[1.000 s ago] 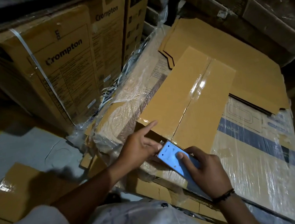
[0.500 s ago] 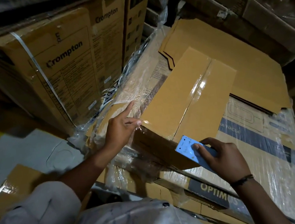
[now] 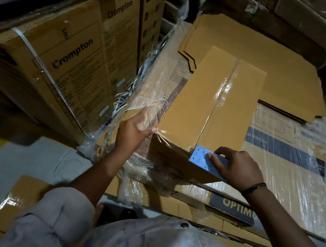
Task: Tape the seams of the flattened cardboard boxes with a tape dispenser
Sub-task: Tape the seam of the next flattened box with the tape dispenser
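A plain brown cardboard box lies on a wrapped stack, with clear tape shining along its centre seam. My right hand grips a blue tape dispenser pressed at the box's near edge, where the seam ends. My left hand rests flat against the box's near left corner, fingers on its side and on the plastic wrap beside it. Flattened cardboard sheets lie under and behind the box.
Large Crompton cartons stand at the left. The plastic-wrapped carton under the box reaches to the right edge. More brown cardboard lies on the grey floor at lower left. Dark wrapped stacks rise at the back right.
My left hand moved from the near edge up and left to the box's left corner. My right hand slid the dispenser right and up along the near edge.
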